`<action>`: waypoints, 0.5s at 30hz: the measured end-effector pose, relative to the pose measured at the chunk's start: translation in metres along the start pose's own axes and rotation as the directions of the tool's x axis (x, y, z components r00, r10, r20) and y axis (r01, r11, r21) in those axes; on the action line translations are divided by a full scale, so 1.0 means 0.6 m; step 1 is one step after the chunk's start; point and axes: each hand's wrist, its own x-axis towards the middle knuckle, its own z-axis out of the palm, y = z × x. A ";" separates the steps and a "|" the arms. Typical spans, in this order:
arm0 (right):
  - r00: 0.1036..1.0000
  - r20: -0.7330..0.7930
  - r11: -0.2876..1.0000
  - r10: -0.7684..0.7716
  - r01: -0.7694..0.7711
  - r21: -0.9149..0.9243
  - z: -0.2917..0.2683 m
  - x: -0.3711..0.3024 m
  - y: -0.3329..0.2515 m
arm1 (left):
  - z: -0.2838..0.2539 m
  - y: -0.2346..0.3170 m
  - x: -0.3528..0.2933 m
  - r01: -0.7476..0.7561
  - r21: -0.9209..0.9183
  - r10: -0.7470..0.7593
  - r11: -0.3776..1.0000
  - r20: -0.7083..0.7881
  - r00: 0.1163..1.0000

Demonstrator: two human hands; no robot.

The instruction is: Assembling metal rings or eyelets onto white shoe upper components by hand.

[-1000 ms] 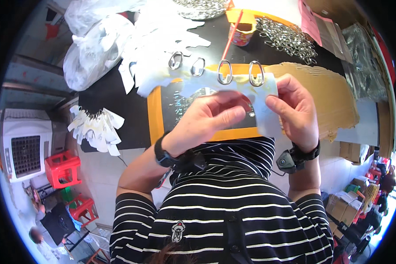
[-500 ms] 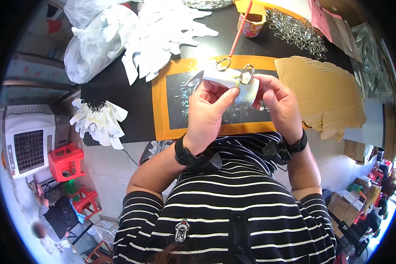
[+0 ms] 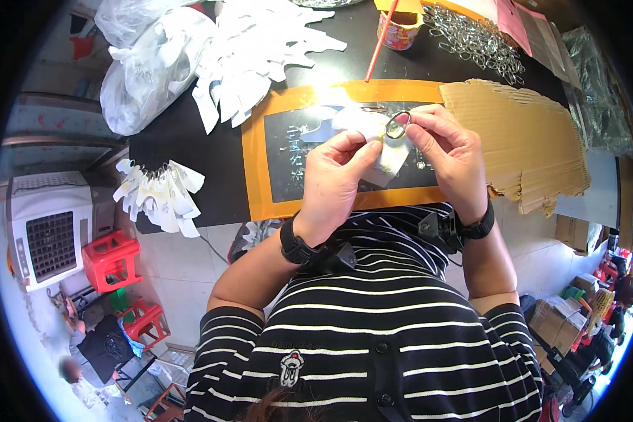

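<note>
Over the board, my left hand (image 3: 336, 169) is closed, its thumb and forefinger pinching a small white strap piece (image 3: 392, 160) with a yellowish stain. My right hand (image 3: 451, 144) is closed too, thumb and fingertips on a dark metal ring (image 3: 398, 125) that stands at the strap's upper part. A second ring, seen nearly edge-on, seems to lie just behind the strap. Glare washes out the strap's far end. Beneath both hands is a dark board (image 3: 278, 151) bordered with orange tape; a loose white piece (image 3: 321, 129) lies on it.
White cut pieces (image 3: 243, 60) are heaped at the back left beside a clear plastic bag (image 3: 144, 84). Ringed strap pieces (image 3: 160, 193) lie at the left edge. Behind the board are a cup (image 3: 401, 32), a red stick (image 3: 381, 46) and metal clasps (image 3: 475, 42). Torn cardboard (image 3: 517, 144) lies right.
My right fingers have closed on one ring, which was standing free before. The other ring has tipped nearly edge-on. The strap piece's lower end now hangs toward me.
</note>
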 end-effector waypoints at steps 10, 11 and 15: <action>0.990 -0.138 1.000 0.007 -0.007 0.006 0.013 -0.002 -0.010 | 0.010 -0.011 0.002 -0.024 -0.135 0.031 0.991 0.047 0.998; 0.978 -0.172 0.989 -0.116 0.098 -0.106 0.014 -0.004 -0.012 | 0.010 -0.013 0.001 -0.046 -0.169 0.059 0.985 0.074 0.995; 0.935 -0.149 0.899 -0.321 0.251 -0.359 0.016 -0.006 -0.024 | 0.011 -0.020 0.004 -0.103 -0.247 0.131 0.964 0.100 0.986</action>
